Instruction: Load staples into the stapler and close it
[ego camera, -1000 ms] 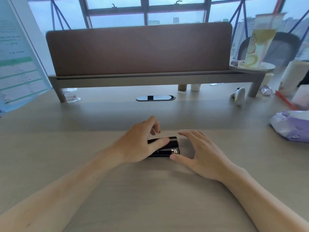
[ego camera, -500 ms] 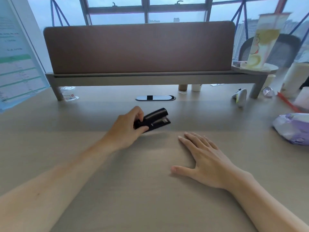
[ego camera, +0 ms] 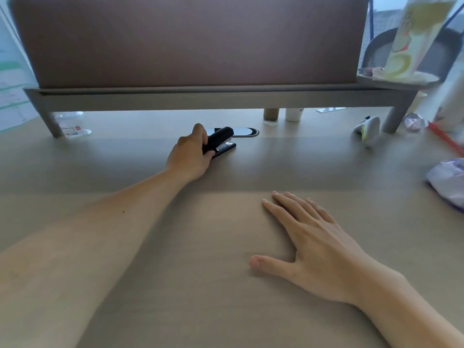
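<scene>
From the head camera, the left hand (ego camera: pixel 190 156) reaches far forward across the bench (ego camera: pixel 175 285), its fingers (ego camera: pixel 199 133) wrapped around the rear of the black stapler (ego camera: pixel 219 143). The thumb presses the near side and the other fingers curl over the top, so the grasp is firm. The stapler sticks out to the right of those fingers, its top arm raised a little above the base at the front end, where a bit of metal shows. Whether its base touches the bench cannot be told. Just beyond the fingertips lies an oval cable port (ego camera: pixel 244 132) set into the bench, partly hidden by the stapler.

The right hand (ego camera: pixel 311 244) lies flat, palm down, on the bench close to the person, its fingers (ego camera: pixel 288 204) spread and holding nothing, well apart from the stapler. Past the left hand's fingers stands a brown divider panel (ego camera: pixel 188 41) on a grey raised shelf (ego camera: pixel 213 97).
</scene>
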`<state>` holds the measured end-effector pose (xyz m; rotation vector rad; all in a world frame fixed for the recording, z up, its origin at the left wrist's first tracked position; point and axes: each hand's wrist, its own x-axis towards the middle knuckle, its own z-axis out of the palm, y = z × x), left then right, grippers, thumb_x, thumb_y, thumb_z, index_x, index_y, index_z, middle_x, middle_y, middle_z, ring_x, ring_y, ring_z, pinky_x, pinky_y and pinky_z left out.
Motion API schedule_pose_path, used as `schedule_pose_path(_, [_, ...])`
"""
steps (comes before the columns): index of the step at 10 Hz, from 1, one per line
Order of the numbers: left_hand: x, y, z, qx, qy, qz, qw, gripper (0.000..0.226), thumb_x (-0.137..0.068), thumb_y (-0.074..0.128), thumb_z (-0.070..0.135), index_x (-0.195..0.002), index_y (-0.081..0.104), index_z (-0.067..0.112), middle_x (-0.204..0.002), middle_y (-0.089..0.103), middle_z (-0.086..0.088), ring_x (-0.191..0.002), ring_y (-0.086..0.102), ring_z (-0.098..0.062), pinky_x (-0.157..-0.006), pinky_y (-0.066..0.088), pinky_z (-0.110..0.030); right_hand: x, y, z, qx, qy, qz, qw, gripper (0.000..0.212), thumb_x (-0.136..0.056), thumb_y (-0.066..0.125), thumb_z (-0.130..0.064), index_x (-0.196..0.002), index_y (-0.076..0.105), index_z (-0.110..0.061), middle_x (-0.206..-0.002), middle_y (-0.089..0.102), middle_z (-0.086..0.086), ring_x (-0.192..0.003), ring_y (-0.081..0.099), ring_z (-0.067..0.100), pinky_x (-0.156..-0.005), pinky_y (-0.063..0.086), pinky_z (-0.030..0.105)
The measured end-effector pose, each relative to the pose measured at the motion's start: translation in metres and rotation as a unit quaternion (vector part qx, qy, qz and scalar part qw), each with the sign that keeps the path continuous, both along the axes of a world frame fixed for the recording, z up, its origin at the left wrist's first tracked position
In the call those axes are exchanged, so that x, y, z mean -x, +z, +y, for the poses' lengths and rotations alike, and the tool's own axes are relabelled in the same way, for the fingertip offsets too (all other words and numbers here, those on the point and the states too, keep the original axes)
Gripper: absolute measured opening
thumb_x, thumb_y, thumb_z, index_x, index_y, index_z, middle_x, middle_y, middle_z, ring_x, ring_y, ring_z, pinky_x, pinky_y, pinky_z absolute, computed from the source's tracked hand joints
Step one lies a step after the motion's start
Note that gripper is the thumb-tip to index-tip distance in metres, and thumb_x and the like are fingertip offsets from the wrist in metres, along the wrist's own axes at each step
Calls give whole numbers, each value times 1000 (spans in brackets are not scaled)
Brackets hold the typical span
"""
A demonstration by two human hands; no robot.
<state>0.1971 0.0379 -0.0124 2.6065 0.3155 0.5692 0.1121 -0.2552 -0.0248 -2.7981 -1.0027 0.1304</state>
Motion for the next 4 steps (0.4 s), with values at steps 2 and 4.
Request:
schedule_pose_path(2, [-9, -2, -4, -6, 17, -4, 1000, 28, -97, 64, 21, -111, 41, 10, -100, 60, -15, -87, 57, -40, -79, 52, -48, 1, 0, 1, -5, 2, 2, 1000, 127, -58, 8, -106, -167, 3, -39, -177, -5, -17, -162, -11, 2, -132, -6, 33])
schedule_pose_path(4, [-8, -1, -2, 3, -1, -34, 999, 31, -95, 67, 25, -111, 44, 11, -108, 64, -15, -94, 58, -37, -82, 54, -49, 3, 6, 1, 10, -7, 20, 1000, 127, -57, 4, -105, -166, 1, -39, -176, -6, -17, -161, -12, 2, -132, -6, 34])
